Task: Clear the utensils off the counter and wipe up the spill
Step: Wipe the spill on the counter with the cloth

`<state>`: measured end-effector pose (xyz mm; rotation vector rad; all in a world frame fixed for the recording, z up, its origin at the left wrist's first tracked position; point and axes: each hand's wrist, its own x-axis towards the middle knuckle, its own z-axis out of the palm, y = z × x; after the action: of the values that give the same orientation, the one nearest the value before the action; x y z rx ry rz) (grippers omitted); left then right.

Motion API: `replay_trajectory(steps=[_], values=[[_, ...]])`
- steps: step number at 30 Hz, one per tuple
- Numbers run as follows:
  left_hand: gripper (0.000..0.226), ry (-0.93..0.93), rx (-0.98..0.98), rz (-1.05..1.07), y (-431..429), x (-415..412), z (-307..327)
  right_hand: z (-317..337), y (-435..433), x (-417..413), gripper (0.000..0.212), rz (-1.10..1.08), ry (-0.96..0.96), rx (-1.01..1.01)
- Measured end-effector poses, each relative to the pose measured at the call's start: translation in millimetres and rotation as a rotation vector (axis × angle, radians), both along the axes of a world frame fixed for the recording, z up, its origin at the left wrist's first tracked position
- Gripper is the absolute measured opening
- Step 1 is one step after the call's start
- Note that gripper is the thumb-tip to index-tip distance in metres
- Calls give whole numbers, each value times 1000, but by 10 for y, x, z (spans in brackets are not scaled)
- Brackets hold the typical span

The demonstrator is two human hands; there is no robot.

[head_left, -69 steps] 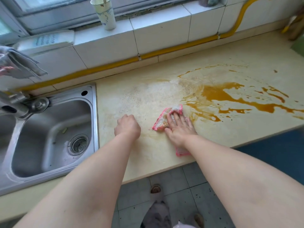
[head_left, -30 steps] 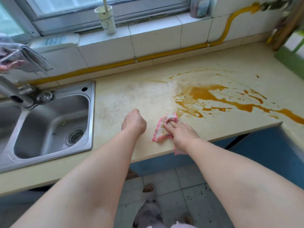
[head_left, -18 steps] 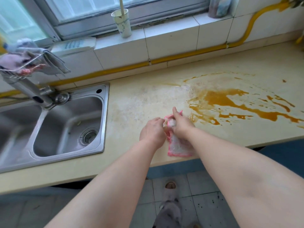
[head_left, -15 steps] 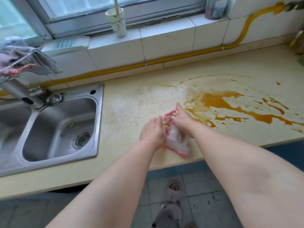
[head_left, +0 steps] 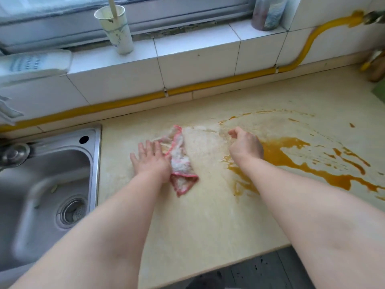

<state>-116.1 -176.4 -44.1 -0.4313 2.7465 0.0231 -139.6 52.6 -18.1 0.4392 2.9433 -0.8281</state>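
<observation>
A white cloth with pink edging (head_left: 180,161) lies crumpled on the cream counter (head_left: 208,215), to the right of the sink. My left hand (head_left: 151,161) rests flat with fingers spread, its right edge over the cloth's left side. My right hand (head_left: 245,146) hovers apart from the cloth, fingers loosely curled, with nothing seen in them. It sits at the left edge of the orange-brown spill (head_left: 291,161), which spreads rightward in streaks and drops. No utensils show on the counter.
A steel sink (head_left: 94,163) with a drain lies at the left, its tap base (head_left: 12,155) at the far left. On the tiled sill stand a paper cup holding a stick (head_left: 116,28) and a bottle (head_left: 268,11). A yellow pipe (head_left: 208,84) runs along the wall.
The cloth passed from under my right hand, through both hands together, to under my left hand, farther back on the counter. My right hand let go and moved right to the spill's edge.
</observation>
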Motion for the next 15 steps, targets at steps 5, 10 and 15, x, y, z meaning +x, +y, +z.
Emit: replay_trajectory(steps=[5,10,15], values=[[62,199,216,253,311,-300,-19,-44,-7,-187,58,-1,-7,22],[64,163,88,4,554,-517,-206,-70,317,-319,53,-38,-23,111],[64,179,100,-111,826,-963,-212,-62,879,-232,55,-216,-36,160]])
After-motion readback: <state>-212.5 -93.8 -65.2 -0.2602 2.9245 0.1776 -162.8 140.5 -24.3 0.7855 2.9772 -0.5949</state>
